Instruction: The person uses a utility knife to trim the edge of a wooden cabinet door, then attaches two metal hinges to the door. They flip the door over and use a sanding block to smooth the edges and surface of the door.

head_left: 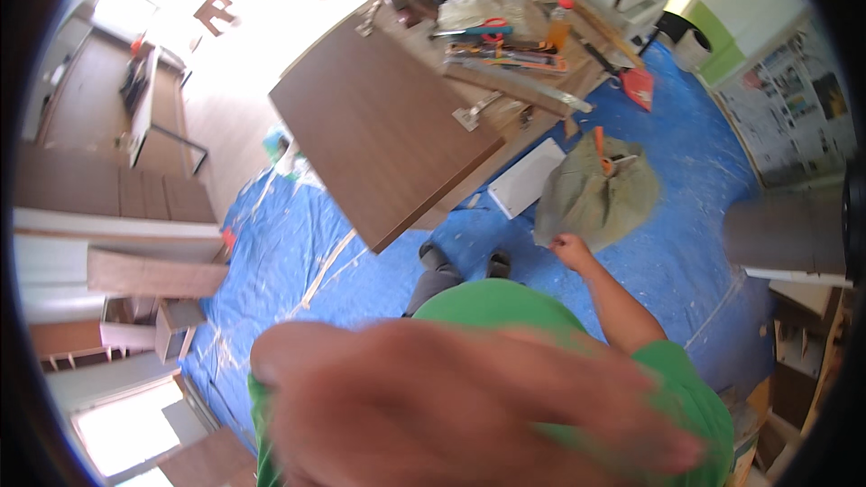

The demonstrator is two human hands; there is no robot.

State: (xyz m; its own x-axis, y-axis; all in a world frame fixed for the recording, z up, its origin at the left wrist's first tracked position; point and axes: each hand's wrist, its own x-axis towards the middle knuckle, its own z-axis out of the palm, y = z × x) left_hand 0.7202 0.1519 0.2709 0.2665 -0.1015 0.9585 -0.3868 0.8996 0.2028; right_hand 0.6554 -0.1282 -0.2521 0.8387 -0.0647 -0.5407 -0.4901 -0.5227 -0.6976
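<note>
Sack and right hand: the grey-green sack (pixel 600 198) lies on the blue sheet (pixel 695 252), far and slightly right of the right hand (pixel 570 254), whose fingertips meet its near left edge in the view.
Sack's long axis: none clear; it spreads roughly round, gathered and creased around its middle.
Nearer hand: the right, by a wide margin; its forearm reaches out from the near right.
Right fingers: curled, with the tips close together; whether they pinch the sack's edge or only sit beside it, I cannot tell.
Left hand (pixel 532 388): a large blur right under the camera, lying across the green shirt (pixel 505 302), well apart from the sack; its fingers point right, but I cannot tell how wide they stand or whether they hold anything.
Orange handle (pixel 599 139): on the far part of the sack, running away from the person; what it belongs to is hard to make out.
White panel (pixel 528 179): just left of the sack, at a slant.
Brown door (pixel 388 135): on the bench, farther left, with a metal hinge (pixel 466 117) toward its right edge.
Hidden: most of the shirt and the legs, behind the blurred hand and the body; the sack's inside.
Cut off: the left hand's near side, at the lower edge.
</note>
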